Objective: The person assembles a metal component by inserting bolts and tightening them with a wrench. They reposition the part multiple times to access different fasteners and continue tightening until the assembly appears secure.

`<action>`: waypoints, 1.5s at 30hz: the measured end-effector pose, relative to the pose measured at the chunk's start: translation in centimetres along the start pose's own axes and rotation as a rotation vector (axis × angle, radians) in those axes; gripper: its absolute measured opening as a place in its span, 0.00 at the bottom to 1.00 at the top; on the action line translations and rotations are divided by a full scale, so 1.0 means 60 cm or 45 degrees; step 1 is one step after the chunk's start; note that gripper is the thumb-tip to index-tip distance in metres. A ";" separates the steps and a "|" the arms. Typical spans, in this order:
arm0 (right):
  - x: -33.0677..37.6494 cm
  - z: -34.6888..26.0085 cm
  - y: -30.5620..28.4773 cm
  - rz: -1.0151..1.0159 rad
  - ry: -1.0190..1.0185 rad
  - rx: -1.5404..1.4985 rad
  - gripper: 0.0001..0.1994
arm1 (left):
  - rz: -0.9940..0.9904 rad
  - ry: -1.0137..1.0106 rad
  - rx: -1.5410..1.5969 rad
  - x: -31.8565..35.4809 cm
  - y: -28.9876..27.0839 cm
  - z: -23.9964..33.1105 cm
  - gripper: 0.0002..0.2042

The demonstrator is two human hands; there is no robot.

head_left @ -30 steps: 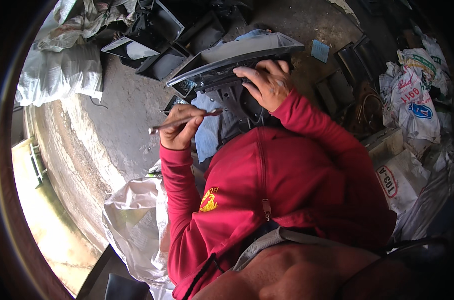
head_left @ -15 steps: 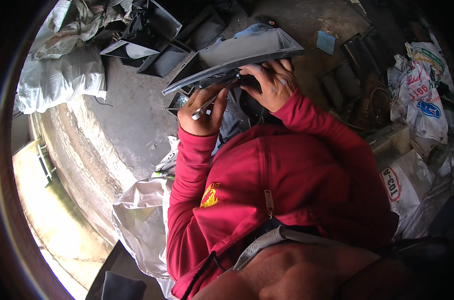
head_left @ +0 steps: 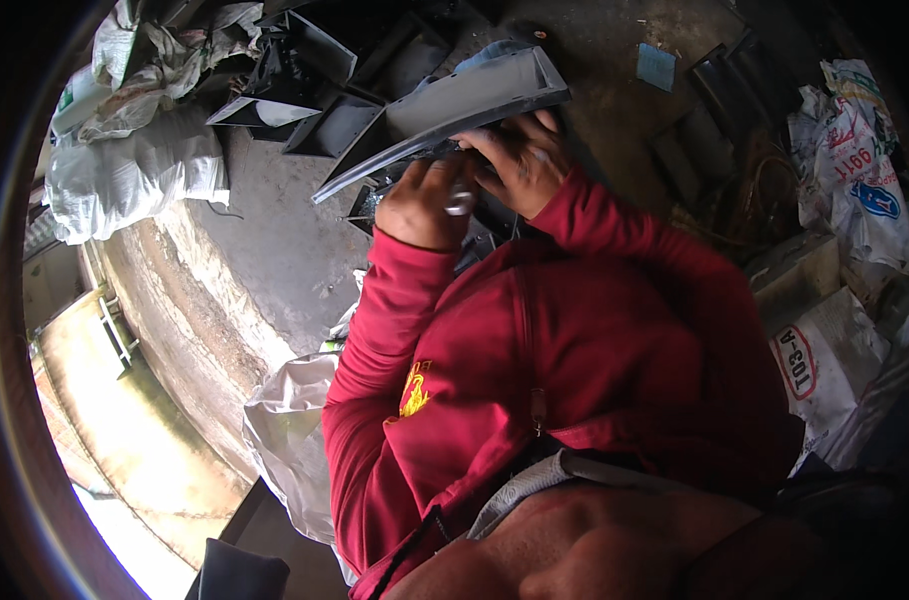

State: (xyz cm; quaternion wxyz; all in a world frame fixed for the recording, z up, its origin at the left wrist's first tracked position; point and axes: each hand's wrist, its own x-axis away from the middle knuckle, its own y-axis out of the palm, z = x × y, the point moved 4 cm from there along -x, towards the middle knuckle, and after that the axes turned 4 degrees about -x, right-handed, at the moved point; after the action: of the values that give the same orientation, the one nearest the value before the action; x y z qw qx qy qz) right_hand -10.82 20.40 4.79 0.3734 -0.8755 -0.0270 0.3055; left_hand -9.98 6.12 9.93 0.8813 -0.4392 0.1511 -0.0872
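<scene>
Overhead, the grey panel (head_left: 454, 105) ran leftward past both hands; the left hand (head_left: 424, 200) pinched a small metal tool (head_left: 461, 203), and the right hand (head_left: 522, 160) gripped the panel's underside.

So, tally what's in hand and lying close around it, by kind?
Long grey curved plastic panel, held up in both hands: 1
Small silvery tool in the left hand: 1
Dark open trays on the concrete behind: 2 I can tell apart
White woven sacks on the left: 2
Small blue square pad: 1
Total: 7

The right hand grips the panel's lower edge.
</scene>
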 end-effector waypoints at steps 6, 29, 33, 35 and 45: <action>-0.003 -0.007 -0.007 -0.016 0.039 0.034 0.34 | 0.251 -0.603 1.335 0.077 0.017 -0.140 0.16; 0.007 0.003 0.011 -0.045 0.013 0.068 0.28 | 0.129 -0.536 1.284 0.057 0.006 -0.130 0.14; 0.011 0.010 0.017 -0.078 0.030 0.104 0.30 | 0.141 0.196 0.208 0.035 -0.027 -0.041 0.13; 0.011 0.010 0.011 -0.085 0.052 0.055 0.29 | 0.103 0.450 -0.283 0.017 -0.039 -0.017 0.16; 0.014 0.008 -0.005 -0.013 0.103 0.048 0.28 | -0.097 0.309 -0.160 -0.009 -0.040 -0.013 0.13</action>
State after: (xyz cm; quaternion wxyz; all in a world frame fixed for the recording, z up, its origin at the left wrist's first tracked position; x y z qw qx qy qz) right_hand -10.35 21.14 4.32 0.3922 -0.8798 -0.0104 0.2685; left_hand -10.81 4.22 11.50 0.8232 -0.4853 0.2451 -0.1636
